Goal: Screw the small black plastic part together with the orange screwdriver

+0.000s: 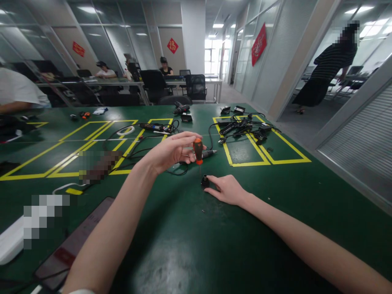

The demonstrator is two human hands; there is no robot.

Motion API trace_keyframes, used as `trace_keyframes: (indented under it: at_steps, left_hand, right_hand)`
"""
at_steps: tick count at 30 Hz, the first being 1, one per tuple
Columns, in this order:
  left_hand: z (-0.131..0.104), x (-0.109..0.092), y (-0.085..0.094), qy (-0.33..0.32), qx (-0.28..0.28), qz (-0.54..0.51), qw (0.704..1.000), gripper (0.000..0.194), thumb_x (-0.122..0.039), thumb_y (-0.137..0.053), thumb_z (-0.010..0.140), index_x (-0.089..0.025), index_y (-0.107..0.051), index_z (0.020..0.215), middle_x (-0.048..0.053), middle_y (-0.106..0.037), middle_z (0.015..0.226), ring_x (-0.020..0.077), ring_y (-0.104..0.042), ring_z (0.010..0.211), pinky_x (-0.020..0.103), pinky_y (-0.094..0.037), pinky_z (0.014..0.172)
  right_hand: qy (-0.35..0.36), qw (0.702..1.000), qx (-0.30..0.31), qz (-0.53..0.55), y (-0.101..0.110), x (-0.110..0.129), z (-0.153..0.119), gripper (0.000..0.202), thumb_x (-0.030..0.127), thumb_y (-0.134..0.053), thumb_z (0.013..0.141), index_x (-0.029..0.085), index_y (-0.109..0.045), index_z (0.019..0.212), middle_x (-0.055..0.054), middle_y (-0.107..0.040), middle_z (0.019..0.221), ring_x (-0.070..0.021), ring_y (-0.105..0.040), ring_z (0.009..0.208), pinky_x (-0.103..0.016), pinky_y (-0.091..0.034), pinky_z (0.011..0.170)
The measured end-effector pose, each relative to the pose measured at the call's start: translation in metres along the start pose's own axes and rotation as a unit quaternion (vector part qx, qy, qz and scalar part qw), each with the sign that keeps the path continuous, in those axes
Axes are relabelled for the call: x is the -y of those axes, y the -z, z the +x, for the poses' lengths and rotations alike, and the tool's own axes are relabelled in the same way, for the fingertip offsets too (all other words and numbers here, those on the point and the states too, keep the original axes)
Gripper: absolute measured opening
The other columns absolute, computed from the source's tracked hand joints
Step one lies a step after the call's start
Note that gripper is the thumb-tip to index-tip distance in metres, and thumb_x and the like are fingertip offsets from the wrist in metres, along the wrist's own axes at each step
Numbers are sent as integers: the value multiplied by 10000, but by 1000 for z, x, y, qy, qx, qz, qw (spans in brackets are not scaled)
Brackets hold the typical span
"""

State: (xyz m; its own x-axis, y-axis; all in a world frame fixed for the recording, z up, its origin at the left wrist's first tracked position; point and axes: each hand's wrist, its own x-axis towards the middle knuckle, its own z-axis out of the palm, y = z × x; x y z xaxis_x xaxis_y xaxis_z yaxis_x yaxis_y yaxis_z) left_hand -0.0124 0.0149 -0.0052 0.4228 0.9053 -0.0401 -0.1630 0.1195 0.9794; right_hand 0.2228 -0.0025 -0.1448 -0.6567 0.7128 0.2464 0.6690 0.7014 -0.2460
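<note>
My left hand [176, 150] is closed on the handle of a screwdriver [198, 150], black and orange, held upright with its thin shaft pointing down. Below it stands a small black cylindrical part [204, 182] on the green table. The thumb and forefinger of my right hand [225, 188] pinch that part from the right. The shaft's tip reaches down to the part's left side; whether it touches is too small to tell. Just behind my left fingers lies a dark tool with a metal tip [210, 153] and a cord. A tiny screw-like piece [203, 211] lies nearer to me.
Tangled black cables and tools [241, 126] lie at the back right inside yellow tape outlines [251, 164]. A cordless drill [180, 108] is at the far edge. A tablet-like device [76, 241] and a white object [30, 224] lie at the left. People sit and stand beyond.
</note>
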Motion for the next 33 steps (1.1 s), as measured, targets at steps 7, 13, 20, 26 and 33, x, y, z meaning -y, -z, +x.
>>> trace_keyframes:
  at_steps: [7, 13, 20, 26, 33]
  left_hand:
    - [-2, 2, -3, -4, -8, -2, 1000, 361, -299, -879, 735, -130, -772, 1036, -15, -593, 626, 56, -503, 505, 145, -369, 438]
    - [3, 6, -3, -41, 2, 7, 999, 300, -366, -812, 801, -144, -710, 976, 123, -758, 1086, 122, -675, 640, 209, -521, 537]
    - [5, 10, -3, -55, -12, 8, 998, 345, -279, -855, 755, -188, -745, 1070, -5, -693, 816, 29, -518, 509, 148, -379, 459]
    - [7, 11, -4, -38, 3, 10, 999, 347, -455, -737, 847, -147, -705, 1003, 78, -741, 942, 109, -653, 606, 188, -432, 477]
    - [6, 10, -7, -38, -4, 16, 999, 390, -354, -776, 839, -194, -672, 1179, 44, -722, 911, 65, -587, 538, 175, -338, 451]
  right_hand:
    - [4, 1000, -1, 1, -2, 2, -1, 404, 403, -617, 1001, 160, -631, 1324, -25, -754, 710, -199, -710, 622, -267, -370, 592]
    - [0, 999, -25, -28, -5, 2, -3, 406, 408, -580, 1016, 157, -623, 1331, -46, -777, 752, -215, -738, 672, -274, -385, 605]
    - [-6, 998, -43, -45, -7, 2, -4, 403, 411, -579, 1009, 148, -643, 1307, -49, -783, 754, -222, -744, 668, -286, -393, 602]
    - [-10, 997, -61, -46, -8, 2, -4, 390, 397, -574, 1000, 152, -654, 1292, -52, -782, 771, -218, -742, 668, -291, -396, 602]
    - [-8, 997, -61, -41, -9, 2, -4, 389, 388, -568, 995, 144, -651, 1287, -37, -766, 729, -212, -731, 640, -291, -383, 594]
